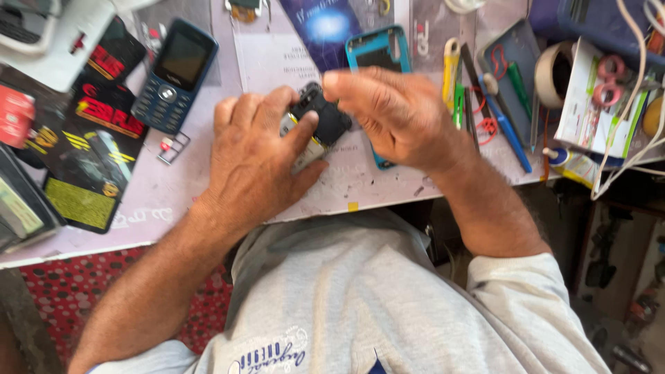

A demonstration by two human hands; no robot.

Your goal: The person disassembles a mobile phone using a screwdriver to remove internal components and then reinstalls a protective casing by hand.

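Far left: blue keypad phone (175,75) flat on the bench (173,187), long axis running up and slightly right. My left hand (253,159) closes on the dark phone body (322,121), thumb across it. Body sits mid-bench, long axis tilted from lower left to upper right. My right hand (398,118) curls over its upper end, fingers touching. Turquoise phone frame (377,52) just behind. Tools (485,104) lie right.
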